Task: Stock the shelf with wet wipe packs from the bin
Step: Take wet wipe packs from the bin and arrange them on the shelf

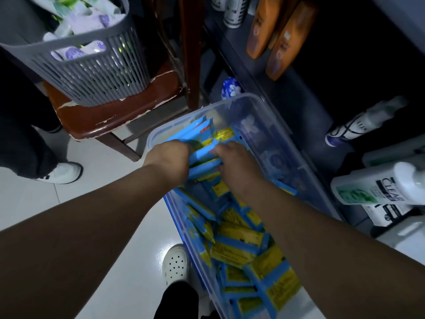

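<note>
Gathering | left hand point(169, 158), right hand point(238, 166) clasp packs point(202, 156) between them | bin point(264, 107) beneath full | stocking likely mostly ahead

We stood on a glossy white tiled floor point(27, 196). A brown chair point(110, 111) with a cracked seat stood at our left.

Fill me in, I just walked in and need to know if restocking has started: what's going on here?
A person reaches into a clear bin on the floor beside the shelf. The left hand and right hand both grip a bundle of blue and yellow packs at the bin's far end, inside it. Many loose packs fill the rest. The shelf shows only bottles, none of these packs yet.
</note>
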{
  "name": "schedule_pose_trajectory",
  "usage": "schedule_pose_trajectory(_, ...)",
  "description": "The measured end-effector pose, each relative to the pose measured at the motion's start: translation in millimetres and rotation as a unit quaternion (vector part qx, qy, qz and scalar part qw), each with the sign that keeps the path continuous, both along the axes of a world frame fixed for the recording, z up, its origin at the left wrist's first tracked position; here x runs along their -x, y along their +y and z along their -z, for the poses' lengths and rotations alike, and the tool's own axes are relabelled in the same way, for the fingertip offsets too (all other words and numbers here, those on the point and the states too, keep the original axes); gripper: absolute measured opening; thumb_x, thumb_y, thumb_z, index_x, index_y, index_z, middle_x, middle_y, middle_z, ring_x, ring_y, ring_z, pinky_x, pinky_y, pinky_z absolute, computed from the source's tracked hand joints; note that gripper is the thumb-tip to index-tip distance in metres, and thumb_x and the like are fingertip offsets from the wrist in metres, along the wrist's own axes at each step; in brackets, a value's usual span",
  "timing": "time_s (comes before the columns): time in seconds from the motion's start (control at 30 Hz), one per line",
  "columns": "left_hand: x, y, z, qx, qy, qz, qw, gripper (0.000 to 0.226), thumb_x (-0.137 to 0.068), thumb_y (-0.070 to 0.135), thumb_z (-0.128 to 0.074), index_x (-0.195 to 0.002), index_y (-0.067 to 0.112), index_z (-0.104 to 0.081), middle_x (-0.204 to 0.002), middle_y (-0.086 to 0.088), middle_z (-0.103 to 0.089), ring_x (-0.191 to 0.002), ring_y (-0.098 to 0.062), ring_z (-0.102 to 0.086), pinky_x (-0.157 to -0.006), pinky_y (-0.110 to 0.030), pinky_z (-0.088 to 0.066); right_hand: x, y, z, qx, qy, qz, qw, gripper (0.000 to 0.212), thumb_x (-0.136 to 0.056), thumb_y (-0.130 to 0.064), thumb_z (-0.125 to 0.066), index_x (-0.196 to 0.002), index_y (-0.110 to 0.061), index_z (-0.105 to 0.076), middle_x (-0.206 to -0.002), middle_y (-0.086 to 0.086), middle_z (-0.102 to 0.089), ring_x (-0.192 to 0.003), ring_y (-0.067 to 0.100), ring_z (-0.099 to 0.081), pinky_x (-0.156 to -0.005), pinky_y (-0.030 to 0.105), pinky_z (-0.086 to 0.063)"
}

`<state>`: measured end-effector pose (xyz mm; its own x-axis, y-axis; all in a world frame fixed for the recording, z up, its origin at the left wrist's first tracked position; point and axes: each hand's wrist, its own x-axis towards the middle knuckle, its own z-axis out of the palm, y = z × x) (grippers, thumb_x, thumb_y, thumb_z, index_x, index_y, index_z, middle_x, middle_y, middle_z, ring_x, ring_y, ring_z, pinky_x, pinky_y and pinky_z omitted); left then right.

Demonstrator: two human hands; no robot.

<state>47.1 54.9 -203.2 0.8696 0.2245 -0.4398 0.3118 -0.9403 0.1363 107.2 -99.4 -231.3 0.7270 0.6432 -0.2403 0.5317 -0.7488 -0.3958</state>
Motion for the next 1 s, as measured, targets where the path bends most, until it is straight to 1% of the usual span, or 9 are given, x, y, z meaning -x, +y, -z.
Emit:
schedule_pose_trajectory(0.13,7.3,-5.9,-25.3,0.060,-0.046,-0.018,0.997,0.024,-0.087,0.015,-0.051,-0.110,0.016,-0.061,-0.102,-0.014,-0.065,-0.101,-0.035,-0.059,-0.079,-0.035,-0.046,7.3,-26.0,-22.8,-0.099,0.040,0.061,0.992,0.011,-0.082,-0.007,-0.070,-0.091,-0.009,-0.065,-0.098,0.011,-0.055,-0.094,0.027,-0.055,-0.077,0.037,-0.047)
schedule_pose_trajectory(0.2,10.1,-12.7,-43.2,0.089,-0.066,-0.043,0.993,0.026,-0.091,0.015,-0.050,-0.114,0.013,-0.060,-0.108,-0.016,-0.065,-0.104,-0.034,-0.058,-0.081,-0.033,-0.045,11.9,-37.3,-41.6,-0.123,0.064,0.089,0.986,0.009,-0.084,-0.006,-0.068,-0.088,-0.011,-0.060,-0.093,0.002,-0.055,-0.083,0.014,-0.054,-0.072,0.032,-0.042)
schedule_pose_trajectory(0.27,13.2,-20.9,-65.7,0.110,-0.078,-0.063,0.989,0.025,-0.092,0.014,-0.049,-0.114,0.012,-0.061,-0.109,-0.016,-0.065,-0.104,-0.033,-0.058,-0.077,-0.030,-0.042,17.4,-47.5,-65.6,-0.138,0.077,0.114,0.981,0.011,-0.087,-0.008,-0.065,-0.089,-0.016,-0.057,-0.089,-0.006,-0.054,-0.077,0.007,-0.050,-0.069,0.027,-0.039)
schedule_pose_trajectory(0.47,31.4,-47.7,-156.6,0.138,-0.147,-0.069,0.977,0.025,-0.089,0.010,-0.054,-0.111,0.012,-0.064,-0.112,-0.017,-0.065,-0.106,-0.032,-0.058,-0.083,-0.031,-0.043,36.3,-80.5,-155.6,-0.170,0.054,0.131,0.975,0.010,-0.087,-0.015,-0.067,-0.093,-0.011,-0.059,-0.083,0.000,-0.061,-0.081,0.018,-0.056,-0.072,0.032,-0.043)
schedule_pose_trajectory(0.6,50.0,-69.4,-230.1,0.115,-0.170,-0.050,0.977,0.021,-0.091,0.013,-0.053,-0.109,0.014,-0.064,-0.108,-0.014,-0.065,-0.099,-0.034,-0.060,-0.063,-0.026,-0.040,50.6,-104.9,-223.8,-0.185,0.022,0.126,0.974,0.010,-0.086,-0.016,-0.067,-0.093,-0.014,-0.060,-0.090,0.004,-0.067,-0.088,0.024,-0.061,-0.078,0.039,-0.048)
schedule_pose_trajectory(0.7,64.0,-86.1,-281.8,0.100,-0.198,-0.030,0.975,0.021,-0.091,0.015,-0.054,-0.109,0.012,-0.064,-0.109,-0.015,-0.066,-0.102,-0.033,-0.059,-0.078,-0.031,-0.046,62.9,-121.1,-274.4,-0.180,0.003,0.128,0.975,0.011,-0.088,-0.023,-0.065,-0.088,-0.025,-0.054,-0.080,0.001,-0.061,-0.080,0.025,-0.059,-0.072,0.038,-0.049)
schedule_pose_trajectory(0.77,74.7,-99.0,-315.1,0.092,-0.208,-0.023,0.973,0.022,-0.092,0.015,-0.053,-0.111,0.011,-0.063,-0.111,-0.014,-0.065,-0.104,-0.032,-0.058,-0.083,-0.036,-0.047,74.3,-133.0,-307.5,-0.181,-0.016,0.126,0.975,0.011,-0.089,-0.025,-0.063,-0.089,-0.025,-0.052,-0.080,0.001,-0.059,-0.078,0.023,-0.056,-0.069,0.037,-0.045)
schedule_pose_trajectory(0.87,94.9,-119.6,-358.8,0.080,-0.230,-0.004,0.970,0.023,-0.093,0.013,-0.050,-0.111,0.010,-0.063,-0.110,-0.013,-0.065,-0.102,-0.032,-0.057,-0.082,-0.036,-0.047,96.9,-154.3,-352.4,-0.197,-0.038,0.125,0.972,0.009,-0.093,-0.027,-0.059,-0.094,-0.021,-0.053,-0.083,0.005,-0.060,-0.076,0.024,-0.056,-0.065,0.038,-0.045)
schedule_pose_trajectory(1.0,134.1,-149.1,-408.1,0.073,-0.253,0.023,0.964,0.021,-0.095,0.014,-0.048,-0.111,0.011,-0.062,-0.108,-0.010,-0.064,-0.097,-0.028,-0.056,-0.077,-0.035,-0.044,141.6,-188.8,-403.0,-0.201,-0.059,0.142,0.967,0.008,-0.096,-0.030,-0.055,-0.100,-0.023,-0.053,-0.080,-0.003,-0.055,-0.071,0.019,-0.056,-0.060,0.038,-0.046)
